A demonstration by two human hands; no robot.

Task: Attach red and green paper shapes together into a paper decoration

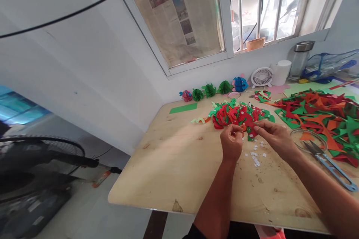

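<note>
Over the wooden table (pixel 179 160), my left hand (pixel 232 142) is closed, thumb and fingers pinched on something I cannot make out. To its right my right hand (pixel 273 136) pinches a red paper piece (pixel 252 133) between thumb and fingers. Both hands are at the near edge of a heap of red and green paper cutouts (pixel 228 115), many with small white squares on them. Loose white squares (pixel 255 160) lie on the table between my forearms. A pale green cutout (pixel 198 120) lies at the heap's left end.
Paper scraps (pixel 322 115) cover the table's right side, near scissors (pixel 331 164) and a ring (pixel 308 138). Paper figures (pixel 209 90), a small fan (pixel 262 77), a white cylinder (pixel 281 73) and a glass bottle (pixel 300 61) line the wall. A green strip (pixel 183 108) lies back left.
</note>
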